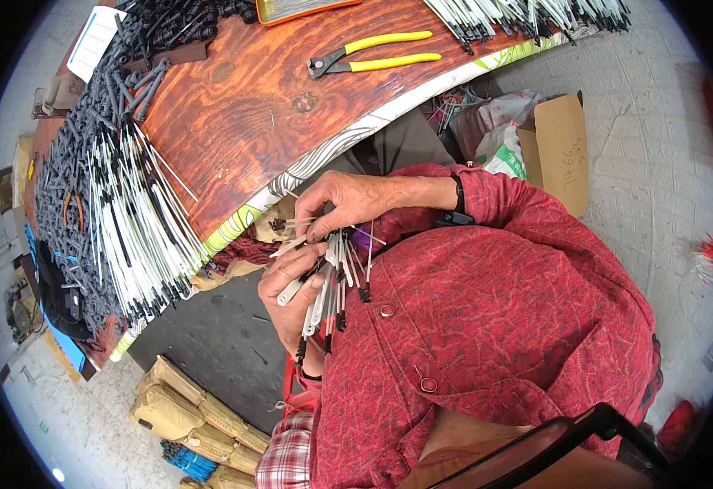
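Observation:
In front of my chest, over my lap, my two hands are close together. My left hand [289, 285] is closed around a loose bunch of thin white plastic rods with black ends [342, 265]. Some of the pieces have flat, rounded white tips, and the bunch fans downward past the fingers. Just above, my right hand [344, 200] has its thumb and fingers pinched on slim white pieces at the top of the bunch. What exactly lies between those fingertips is partly hidden. A dark band circles the right wrist.
A wooden table [242, 122] holds yellow-handled cutting pliers [373, 53]. A large pile of white rods [140, 228] lies near its left edge, beside a heap of dark grey plastic parts [67, 204]. More white rods [527, 16] lie at the top right. An open cardboard box [560, 151] stands beyond.

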A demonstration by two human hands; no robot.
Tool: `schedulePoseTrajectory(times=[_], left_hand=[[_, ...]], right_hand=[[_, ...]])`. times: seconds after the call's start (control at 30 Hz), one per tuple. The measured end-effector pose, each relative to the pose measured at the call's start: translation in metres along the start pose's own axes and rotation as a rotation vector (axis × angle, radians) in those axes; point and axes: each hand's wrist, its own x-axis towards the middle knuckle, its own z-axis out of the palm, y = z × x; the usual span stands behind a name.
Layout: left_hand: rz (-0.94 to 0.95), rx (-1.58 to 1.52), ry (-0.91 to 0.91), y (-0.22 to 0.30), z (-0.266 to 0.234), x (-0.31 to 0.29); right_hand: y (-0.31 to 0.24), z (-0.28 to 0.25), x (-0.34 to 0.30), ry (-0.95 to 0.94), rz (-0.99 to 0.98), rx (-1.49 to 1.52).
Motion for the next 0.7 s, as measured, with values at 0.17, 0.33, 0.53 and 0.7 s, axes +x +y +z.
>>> schedulePoseTrajectory(times=[0.17,0.33,0.53,0.7], left_hand=[[-0.129,-0.181,0.1,-0.011,0.0,-0.009],[-0.098,-0.36,0.213,-0.022,0.005,-0.009],[0.1,0.031,0.176,-0.018,0.003,0.003],[0.116,0.108,0.174,-0.009,0.008,0.007]], right_hand=[[-0.003,0.002,-0.001,0.029,0.004,0.018],[-0.008,0.002,-0.001,0.047,0.033,0.069],[-0.004,0.002,0.0,0.057,-0.024,0.026],[-0.003,0.001,0.001,0.061,-0.043,0.051]])
